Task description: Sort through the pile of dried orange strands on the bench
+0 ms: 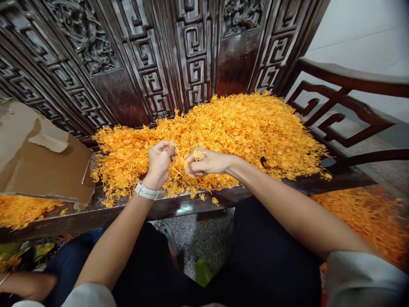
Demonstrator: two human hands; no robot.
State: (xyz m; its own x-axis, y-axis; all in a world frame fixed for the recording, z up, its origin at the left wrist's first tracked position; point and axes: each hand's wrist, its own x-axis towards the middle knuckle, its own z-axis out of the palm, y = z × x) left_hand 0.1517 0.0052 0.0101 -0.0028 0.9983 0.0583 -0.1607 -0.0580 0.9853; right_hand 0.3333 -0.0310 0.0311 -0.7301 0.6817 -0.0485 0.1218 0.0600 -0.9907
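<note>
Over a heap of small, spiky orange plastic pieces (243, 132), both of my hands work close together. My left hand (158, 164), with a pale watch strap (148, 192) at the wrist, is closed in a pinch; a thin orange bit shows at its fingertips. Just to the right, my right hand (209, 162) has its fingers curled around orange plastic pieces (198, 154), one of which sits on top of the forefinger. The exact shape of what each hand holds is partly hidden by the fingers and blends into the heap behind.
The heap lies on a dark wooden bench (179, 207) against a carved backrest (194, 55). A torn cardboard box (47, 157) stands at left, a carved armrest (345, 102) at right. More orange strands (367, 217) lie lower right. Another person's arm (28, 283) shows lower left.
</note>
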